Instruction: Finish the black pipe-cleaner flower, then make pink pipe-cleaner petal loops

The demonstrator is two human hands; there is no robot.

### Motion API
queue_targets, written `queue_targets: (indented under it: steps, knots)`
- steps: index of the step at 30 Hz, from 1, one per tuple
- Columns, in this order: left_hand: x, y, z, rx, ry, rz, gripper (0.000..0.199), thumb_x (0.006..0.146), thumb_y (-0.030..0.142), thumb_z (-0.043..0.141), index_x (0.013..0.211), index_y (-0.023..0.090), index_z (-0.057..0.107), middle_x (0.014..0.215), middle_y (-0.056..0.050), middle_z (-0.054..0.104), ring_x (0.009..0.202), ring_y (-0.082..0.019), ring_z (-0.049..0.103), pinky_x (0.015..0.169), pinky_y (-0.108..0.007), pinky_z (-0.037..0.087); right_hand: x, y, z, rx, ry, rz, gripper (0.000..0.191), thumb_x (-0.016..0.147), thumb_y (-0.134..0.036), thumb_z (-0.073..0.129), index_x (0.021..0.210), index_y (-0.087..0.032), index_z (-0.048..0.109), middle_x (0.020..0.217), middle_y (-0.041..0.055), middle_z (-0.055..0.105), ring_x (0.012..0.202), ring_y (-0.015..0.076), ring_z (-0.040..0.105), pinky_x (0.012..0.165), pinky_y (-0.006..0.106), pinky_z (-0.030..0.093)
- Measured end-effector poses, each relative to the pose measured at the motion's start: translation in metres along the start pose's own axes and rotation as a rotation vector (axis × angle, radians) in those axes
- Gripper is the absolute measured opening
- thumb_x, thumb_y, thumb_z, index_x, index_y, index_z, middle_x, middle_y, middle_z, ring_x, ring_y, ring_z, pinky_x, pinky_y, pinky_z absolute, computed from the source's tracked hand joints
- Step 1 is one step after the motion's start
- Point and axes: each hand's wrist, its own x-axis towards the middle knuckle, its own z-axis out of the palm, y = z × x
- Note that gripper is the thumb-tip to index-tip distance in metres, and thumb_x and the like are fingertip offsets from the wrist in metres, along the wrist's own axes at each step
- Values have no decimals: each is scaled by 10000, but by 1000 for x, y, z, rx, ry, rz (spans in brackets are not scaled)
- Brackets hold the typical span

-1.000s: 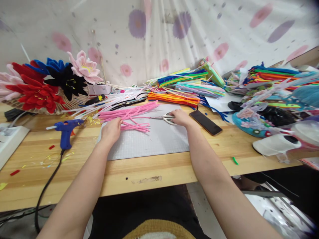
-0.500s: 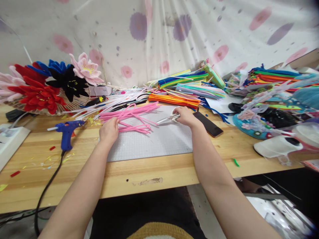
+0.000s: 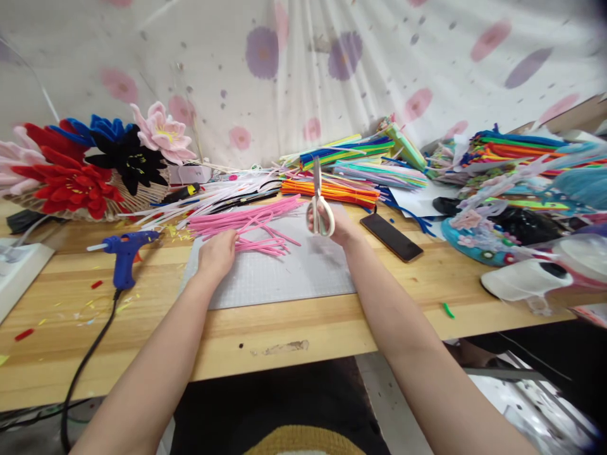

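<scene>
My right hand (image 3: 334,222) is closed on a pair of scissors (image 3: 321,218) with white handles, held up over the grey cutting mat (image 3: 279,281) with the blades pointing up. Pink pipe cleaners (image 3: 227,218) lie in a bundle on the mat's back left part, and shorter or bent pink ones (image 3: 268,245) are in front of them. My left hand (image 3: 219,253) is closed at the left end of these front stems; its fingertips are partly hidden.
A blue glue gun (image 3: 126,256) with a black cord lies left. A black phone (image 3: 392,237) is right of the mat. Colourful pipe cleaner bundles (image 3: 336,191) line the back, fuzzy flowers (image 3: 78,186) stand back left, and a white bottle (image 3: 526,278) lies right.
My right hand has lifted the scissors and turned them from lying leftward to pointing up. My left hand has moved slightly right along the pink stems.
</scene>
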Motion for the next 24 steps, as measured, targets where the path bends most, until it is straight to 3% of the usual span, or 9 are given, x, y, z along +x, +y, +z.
queue_targets:
  steps: [4,10,17,24]
  knots:
    - [-1,3,4,11,39,-2,307,908,265,316,990,201,605,1014,-73,668,957,-227,599,711,-305,397,1,14,23,198,-415,286,705,689,-819,356,851,-150,510,714,61,582,586,137,572,331,166,291]
    - [0,6,7,35,111,-22,326,909,270,309,985,197,617,970,-99,660,910,-232,591,686,-319,390,3,20,27,256,-685,456,890,697,-842,85,904,-101,532,643,87,578,540,167,593,271,176,278]
    - [-3,15,6,84,179,14,332,916,266,308,1018,195,616,961,-94,643,901,-220,569,649,-303,362,6,19,25,311,-772,530,957,690,-834,1,970,-87,529,732,140,618,631,205,630,295,200,369]
    - [-9,29,8,60,168,165,341,925,254,302,964,211,637,874,-79,624,881,-206,551,632,-291,336,4,17,24,426,-679,454,913,740,-792,11,1020,-83,513,815,154,626,737,213,632,415,244,481]
